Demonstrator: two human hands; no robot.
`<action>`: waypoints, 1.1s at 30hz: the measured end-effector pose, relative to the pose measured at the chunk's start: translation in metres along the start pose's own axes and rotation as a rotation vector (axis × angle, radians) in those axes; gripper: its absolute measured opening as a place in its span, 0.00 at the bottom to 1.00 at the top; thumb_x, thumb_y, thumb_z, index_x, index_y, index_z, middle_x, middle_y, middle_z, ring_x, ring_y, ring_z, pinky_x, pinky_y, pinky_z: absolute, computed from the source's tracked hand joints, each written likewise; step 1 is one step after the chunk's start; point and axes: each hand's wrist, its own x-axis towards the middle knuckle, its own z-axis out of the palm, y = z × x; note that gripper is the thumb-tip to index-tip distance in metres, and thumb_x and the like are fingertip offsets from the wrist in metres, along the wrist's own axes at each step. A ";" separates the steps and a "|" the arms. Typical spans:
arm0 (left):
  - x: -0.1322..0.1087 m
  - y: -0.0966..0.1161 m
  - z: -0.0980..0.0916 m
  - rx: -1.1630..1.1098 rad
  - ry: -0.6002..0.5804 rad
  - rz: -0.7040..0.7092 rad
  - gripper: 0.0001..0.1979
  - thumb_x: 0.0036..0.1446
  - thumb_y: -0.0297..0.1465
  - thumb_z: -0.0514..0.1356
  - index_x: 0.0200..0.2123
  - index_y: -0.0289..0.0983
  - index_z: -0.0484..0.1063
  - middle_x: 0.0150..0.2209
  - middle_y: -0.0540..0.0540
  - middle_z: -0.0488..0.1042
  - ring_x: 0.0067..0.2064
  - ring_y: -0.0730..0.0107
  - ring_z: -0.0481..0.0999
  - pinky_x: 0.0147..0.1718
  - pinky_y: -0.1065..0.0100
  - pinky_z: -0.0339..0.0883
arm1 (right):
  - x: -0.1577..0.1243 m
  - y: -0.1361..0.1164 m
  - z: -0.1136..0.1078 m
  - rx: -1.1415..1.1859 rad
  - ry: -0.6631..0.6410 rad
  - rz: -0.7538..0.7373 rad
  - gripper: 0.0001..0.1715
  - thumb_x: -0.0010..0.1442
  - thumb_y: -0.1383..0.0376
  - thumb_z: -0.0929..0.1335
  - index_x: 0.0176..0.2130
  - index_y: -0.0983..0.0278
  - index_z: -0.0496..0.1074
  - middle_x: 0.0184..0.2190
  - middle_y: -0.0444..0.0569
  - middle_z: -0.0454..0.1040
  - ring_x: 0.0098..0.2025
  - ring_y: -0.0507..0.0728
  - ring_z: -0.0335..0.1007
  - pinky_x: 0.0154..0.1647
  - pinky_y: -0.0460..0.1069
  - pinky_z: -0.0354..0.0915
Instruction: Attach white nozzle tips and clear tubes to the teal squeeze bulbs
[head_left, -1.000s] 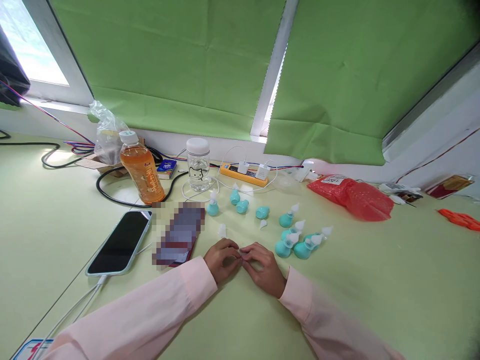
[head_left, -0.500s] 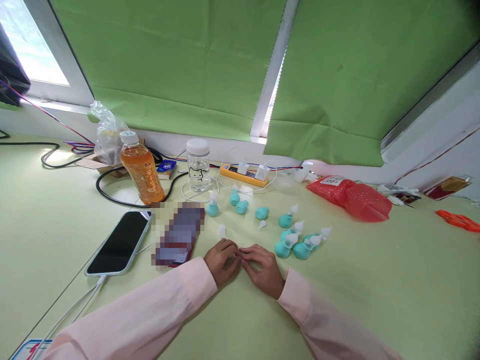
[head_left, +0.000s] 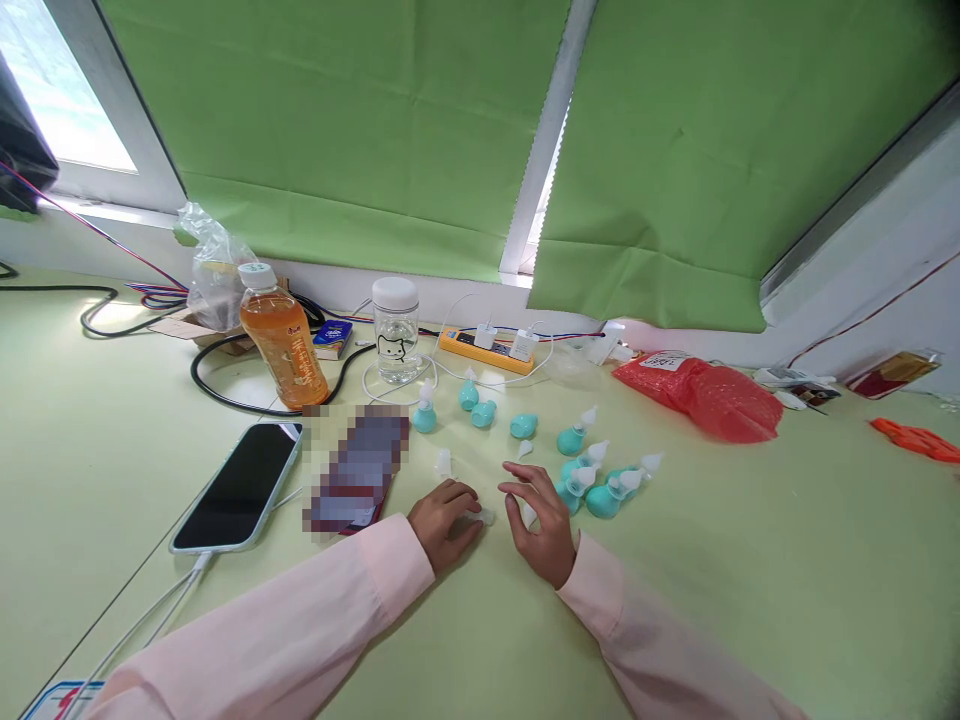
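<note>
My left hand (head_left: 448, 525) rests on the table, fingers closed around a small translucent white plastic piece (head_left: 482, 516) that pokes out past the fingertips. To its right, my right hand (head_left: 538, 522) has thumb and fingers apart; a white pointed tip (head_left: 529, 516) shows between thumb and palm, and I cannot tell whether it is touched. Beside the right hand stand several small turquoise squeeze bottles with white nozzles (head_left: 606, 500). Farther back lie turquoise bottles without nozzles (head_left: 523, 426) and a loose white nozzle (head_left: 525, 448). Another clear white piece (head_left: 444, 462) lies beyond the left hand.
Left of the hands lie a charging phone (head_left: 238, 488) and a second, blurred phone (head_left: 360, 470). Behind them stand an orange drink bottle (head_left: 281, 345) and a clear jar (head_left: 397, 335). A power strip (head_left: 486, 352) and a red bubble-wrap bag (head_left: 701, 395) are along the back.
The hands were fingertip to fingertip; the right has moved away to the right and its fingers have spread. The translucent piece now shows at the left fingertips.
</note>
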 end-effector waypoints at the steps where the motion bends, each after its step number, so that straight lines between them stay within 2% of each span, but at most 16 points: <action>1: 0.000 0.000 0.000 -0.001 -0.003 0.006 0.04 0.46 0.26 0.52 0.28 0.36 0.65 0.31 0.44 0.69 0.33 0.68 0.67 0.32 0.67 0.63 | 0.001 0.001 0.001 -0.030 -0.015 0.009 0.12 0.52 0.71 0.59 0.37 0.61 0.66 0.44 0.53 0.63 0.46 0.58 0.59 0.42 0.56 0.61; 5: 0.001 0.001 0.000 0.008 -0.008 0.002 0.04 0.45 0.26 0.53 0.28 0.36 0.65 0.29 0.45 0.68 0.33 0.68 0.67 0.32 0.67 0.63 | 0.003 0.004 0.004 -0.168 -0.109 0.021 0.19 0.51 0.69 0.61 0.45 0.63 0.62 0.53 0.54 0.52 0.52 0.62 0.51 0.47 0.59 0.56; 9: 0.000 0.002 -0.001 0.043 -0.029 -0.007 0.10 0.44 0.25 0.53 0.33 0.36 0.66 0.32 0.44 0.68 0.34 0.67 0.66 0.32 0.67 0.63 | 0.007 0.005 0.005 -0.298 -0.200 0.031 0.21 0.51 0.68 0.61 0.47 0.64 0.60 0.57 0.53 0.42 0.56 0.65 0.41 0.50 0.62 0.50; 13: 0.000 0.003 -0.003 0.062 -0.027 0.006 0.10 0.44 0.25 0.52 0.33 0.36 0.68 0.32 0.43 0.67 0.33 0.68 0.66 0.30 0.68 0.63 | 0.019 0.002 0.004 -0.416 -0.203 0.053 0.28 0.50 0.67 0.63 0.51 0.63 0.55 0.59 0.51 0.27 0.57 0.70 0.29 0.49 0.67 0.44; 16: 0.000 0.004 -0.003 0.062 -0.032 0.014 0.11 0.44 0.25 0.52 0.33 0.36 0.68 0.31 0.44 0.67 0.33 0.68 0.66 0.30 0.68 0.62 | 0.032 0.005 0.005 -0.483 -0.211 0.073 0.34 0.48 0.65 0.64 0.53 0.62 0.51 0.58 0.52 0.23 0.57 0.72 0.26 0.49 0.69 0.40; 20: 0.000 0.002 -0.004 0.061 -0.048 0.019 0.10 0.45 0.25 0.52 0.33 0.36 0.68 0.31 0.43 0.66 0.33 0.68 0.66 0.30 0.69 0.63 | 0.045 0.021 0.012 -0.566 -0.201 0.183 0.35 0.46 0.63 0.65 0.53 0.62 0.51 0.58 0.55 0.25 0.55 0.76 0.32 0.44 0.70 0.43; 23: -0.001 0.001 -0.003 0.071 -0.047 0.020 0.10 0.46 0.26 0.52 0.33 0.36 0.67 0.32 0.43 0.66 0.33 0.69 0.66 0.30 0.69 0.63 | 0.048 0.031 0.015 -0.642 -0.293 0.309 0.29 0.48 0.61 0.64 0.50 0.63 0.57 0.58 0.58 0.31 0.51 0.76 0.47 0.41 0.68 0.48; 26: -0.002 0.001 -0.002 0.078 -0.042 0.025 0.10 0.45 0.25 0.52 0.33 0.36 0.67 0.32 0.44 0.66 0.33 0.69 0.66 0.29 0.70 0.63 | 0.048 0.032 0.016 -0.685 -0.388 0.384 0.24 0.50 0.58 0.62 0.47 0.65 0.61 0.58 0.59 0.36 0.46 0.70 0.56 0.41 0.63 0.51; 29: -0.002 0.001 -0.001 0.085 -0.028 0.018 0.09 0.45 0.25 0.52 0.33 0.36 0.67 0.31 0.44 0.66 0.33 0.69 0.66 0.29 0.69 0.63 | 0.047 0.030 0.016 -0.684 -0.380 0.379 0.23 0.51 0.59 0.62 0.45 0.68 0.63 0.57 0.60 0.41 0.46 0.66 0.57 0.43 0.58 0.53; 33: -0.002 0.001 -0.001 0.079 -0.025 0.011 0.10 0.45 0.26 0.52 0.33 0.35 0.67 0.32 0.44 0.66 0.33 0.69 0.67 0.29 0.69 0.64 | 0.045 0.028 0.018 -0.637 -0.286 0.314 0.20 0.50 0.61 0.62 0.41 0.70 0.66 0.54 0.61 0.47 0.46 0.65 0.57 0.44 0.55 0.55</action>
